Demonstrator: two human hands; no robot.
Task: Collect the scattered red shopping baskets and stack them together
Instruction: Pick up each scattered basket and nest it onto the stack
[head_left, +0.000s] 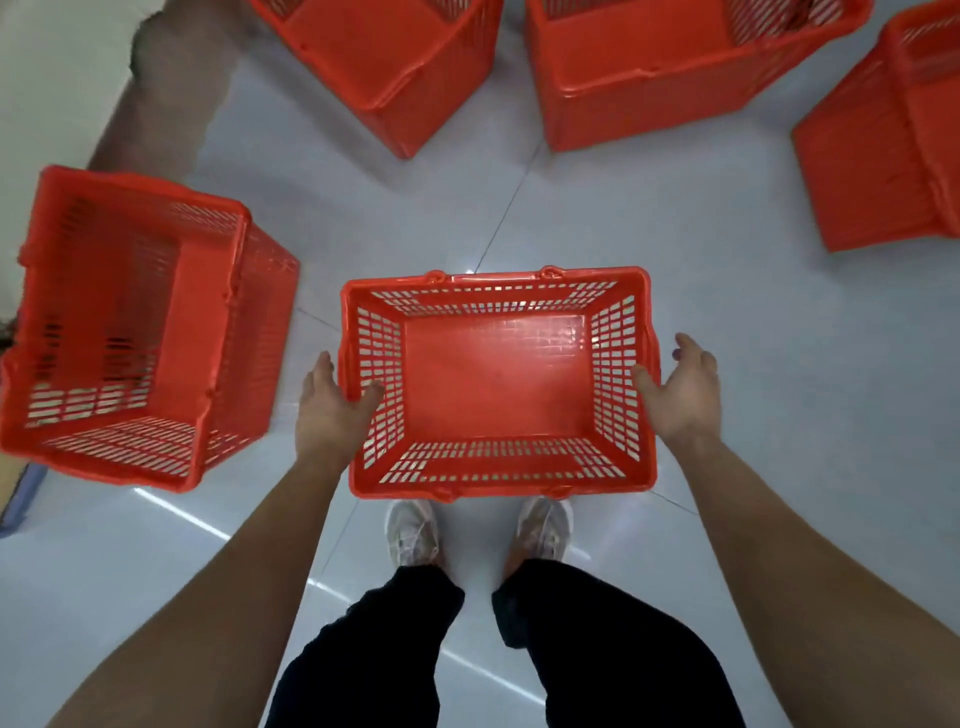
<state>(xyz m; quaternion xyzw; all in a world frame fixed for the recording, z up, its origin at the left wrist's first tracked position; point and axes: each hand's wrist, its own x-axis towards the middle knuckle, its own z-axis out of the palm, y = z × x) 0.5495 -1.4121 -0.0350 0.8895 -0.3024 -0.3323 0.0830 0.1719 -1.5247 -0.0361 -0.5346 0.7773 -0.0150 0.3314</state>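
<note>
Head view. Red slotted plastic shopping basket (493, 384) sits mouth up, just ahead of the white shoes (415, 530), above the glossy grey tiled floor (727, 312). It is empty. Left hand (332, 405) pinches the left rim, thumb inside the wall. Right hand (680, 395) is spread loose, thumb touching the right rim, not yet clamped. Likely light, stiff, a little slick; the short-side rims look the best hold. Tipped red basket (130, 332) lies at left and three more red baskets (649, 78) beyond, well apart, nothing visible inside.

A single head-worn wide-angle camera looks almost straight down from close above. The grip of the left hand (332, 410) on the red shopping basket (498, 384) sits mid-frame. The right hand (680, 395) is opposite, shoes (413, 532) just nearer the wearer, other baskets (130, 332) farther out.
</note>
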